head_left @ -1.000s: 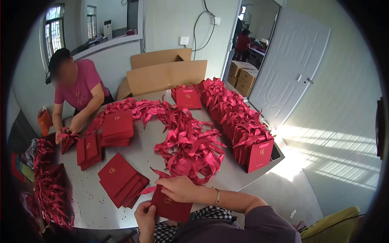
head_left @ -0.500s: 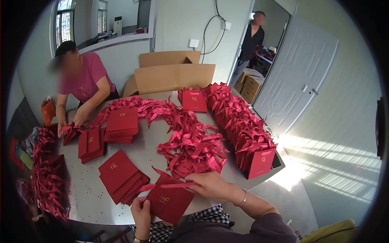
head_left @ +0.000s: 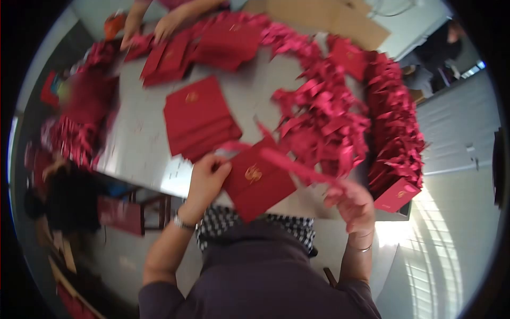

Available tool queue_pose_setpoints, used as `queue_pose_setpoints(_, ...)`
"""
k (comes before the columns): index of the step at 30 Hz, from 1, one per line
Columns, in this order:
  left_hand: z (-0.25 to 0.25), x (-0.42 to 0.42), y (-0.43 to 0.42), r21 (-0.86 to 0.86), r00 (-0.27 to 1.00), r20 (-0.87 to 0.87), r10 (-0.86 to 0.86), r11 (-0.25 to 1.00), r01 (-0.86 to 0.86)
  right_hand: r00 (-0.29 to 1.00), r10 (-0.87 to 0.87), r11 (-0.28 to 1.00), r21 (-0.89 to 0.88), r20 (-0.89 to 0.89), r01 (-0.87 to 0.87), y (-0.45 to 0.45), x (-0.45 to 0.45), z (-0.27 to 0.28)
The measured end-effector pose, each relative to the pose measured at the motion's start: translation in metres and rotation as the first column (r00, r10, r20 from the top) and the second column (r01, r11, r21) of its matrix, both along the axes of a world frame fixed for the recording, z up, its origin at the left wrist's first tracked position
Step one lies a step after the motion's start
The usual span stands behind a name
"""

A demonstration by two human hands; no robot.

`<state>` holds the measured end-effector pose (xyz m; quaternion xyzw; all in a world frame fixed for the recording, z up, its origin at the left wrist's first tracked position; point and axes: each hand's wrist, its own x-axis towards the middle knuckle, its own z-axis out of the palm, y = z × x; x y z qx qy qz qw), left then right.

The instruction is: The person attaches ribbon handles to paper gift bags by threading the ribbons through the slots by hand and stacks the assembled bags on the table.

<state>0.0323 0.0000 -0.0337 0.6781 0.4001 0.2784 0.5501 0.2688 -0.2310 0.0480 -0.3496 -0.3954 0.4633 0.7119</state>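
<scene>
A red paper gift bag (head_left: 260,183) with a gold emblem hangs tilted in front of me, above the table's near edge. My left hand (head_left: 206,178) pinches its left edge between thumb and fingers. To the right, my right hand (head_left: 350,204) is closed on the end of a pink-red ribbon (head_left: 303,169), drawn out across the bag's upper part; motion blurs it a little. A stack of flat red bags (head_left: 197,114) lies just beyond my left hand. Past the held bag spreads a heap of loose ribbons (head_left: 324,117).
Ribboned bags stand in a long row (head_left: 393,117) along the right side of the metal table (head_left: 260,80). More bag stacks (head_left: 228,45) lie at the back, where a co-worker's hands (head_left: 170,24) handle red bags. A cardboard box (head_left: 329,18) is behind; another person stands at the doorway.
My view has tipped down and swung, so the table sits higher in the picture. My right hand has moved right, away from the bag, pulling the ribbon. My left hand keeps hold of the bag.
</scene>
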Motion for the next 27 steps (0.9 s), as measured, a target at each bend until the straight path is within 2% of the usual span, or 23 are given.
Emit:
queue_pose_setpoints(1,0.000,-0.002,0.002,-0.147,0.997,0.066,-0.029,0.988,0.039,0.999,-0.046,0.999,-0.013,-0.001,0.046,0.003,-0.008,0.000)
queue_pose_setpoints(2,0.004,-0.003,0.003,-0.218,0.993,0.110,-0.044,0.974,0.067,0.995,-0.096,0.995,-0.024,0.005,0.096,0.008,-0.014,-0.002)
queue_pose_setpoints(3,0.018,-0.002,0.004,-0.319,0.994,0.095,-0.062,0.943,0.089,0.977,-0.174,0.985,0.032,0.125,0.171,0.014,-0.019,-0.009)
queue_pose_setpoints(5,0.020,-0.003,0.007,-0.362,0.987,0.114,-0.113,0.921,0.147,0.968,-0.238,0.968,-0.058,0.083,0.243,0.027,-0.033,-0.017)
queue_pose_setpoints(6,0.027,-0.002,0.007,-0.342,0.988,0.027,-0.155,0.927,0.155,0.800,-0.325,0.921,-0.023,0.504,0.389,0.044,-0.043,-0.021)
queue_pose_setpoints(8,0.030,-0.001,0.008,-0.361,0.988,0.016,-0.151,0.921,0.146,0.626,-0.300,0.918,0.040,0.720,0.395,0.075,-0.068,-0.021)
queue_pose_setpoints(10,0.025,0.000,0.008,-0.382,0.991,0.029,-0.130,0.915,0.131,0.553,-0.238,0.933,0.029,0.798,0.360,0.100,-0.080,-0.037)
queue_pose_setpoints(12,0.023,-0.002,0.009,-0.370,0.991,0.014,-0.130,0.921,0.126,0.741,-0.036,0.886,-0.321,0.671,0.334,0.113,-0.091,-0.055)
queue_pose_setpoints(13,0.021,-0.003,0.010,-0.355,0.992,0.003,-0.130,0.927,0.122,0.600,-0.035,0.882,-0.257,0.799,0.394,0.117,-0.094,-0.062)
queue_pose_setpoints(17,0.013,-0.007,0.014,-0.318,0.987,-0.039,-0.158,0.938,0.137,0.538,0.014,0.854,-0.289,0.843,0.431,0.123,-0.098,-0.066)
queue_pose_setpoints(19,0.009,-0.007,0.015,-0.229,0.981,-0.083,-0.174,0.962,0.151,0.419,-0.079,0.892,-0.123,0.905,0.435,0.125,-0.098,-0.069)
queue_pose_setpoints(22,0.018,-0.006,0.014,-0.178,0.974,-0.137,-0.182,0.972,0.156,0.337,-0.134,0.903,-0.025,0.932,0.429,0.128,-0.099,-0.074)
queue_pose_setpoints(26,0.015,-0.006,0.013,-0.125,0.976,-0.136,-0.171,0.980,0.154,0.383,-0.055,0.877,-0.139,0.922,0.461,0.129,-0.104,-0.066)
queue_pose_setpoints(27,0.013,-0.007,0.014,-0.151,0.978,-0.116,-0.172,0.977,0.153,0.489,-0.036,0.858,-0.223,0.872,0.462,0.129,-0.104,-0.064)
